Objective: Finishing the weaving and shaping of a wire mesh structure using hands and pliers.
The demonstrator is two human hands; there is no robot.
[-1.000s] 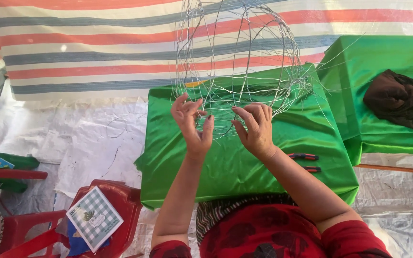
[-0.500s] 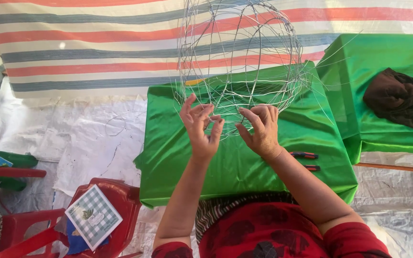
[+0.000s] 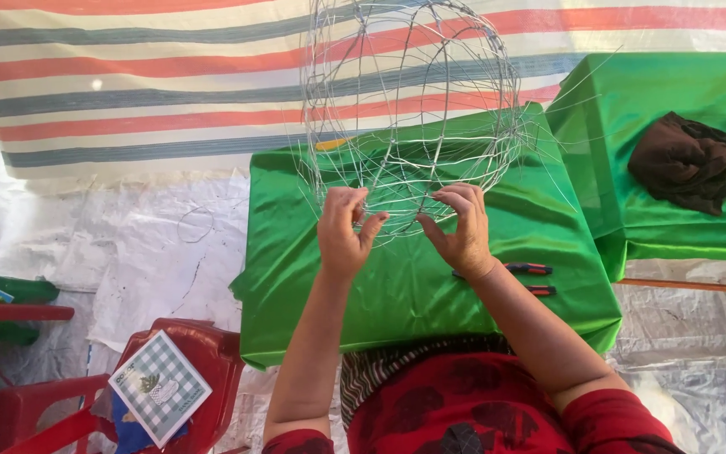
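Observation:
A round cage-like frame of thin silver wire (image 3: 413,101) stands on a table draped in shiny green cloth (image 3: 313,286). My left hand (image 3: 342,231) pinches wires at the frame's lower near edge. My right hand (image 3: 462,227) grips the wires a little to the right, fingers curled around them. Loose wire ends stick out to the right of the frame. Pliers with red and black handles (image 3: 527,277) lie on the cloth just right of my right wrist.
A second green-draped table (image 3: 716,235) at the right carries a crumpled dark brown cloth (image 3: 689,160). A red plastic chair (image 3: 203,361) at lower left holds a checked booklet (image 3: 160,387). A striped tarp hangs behind; white sheeting covers the ground.
Both hands have shifted slightly along the lower rim of the wire frame, moving closer together, and the frame has turned a little.

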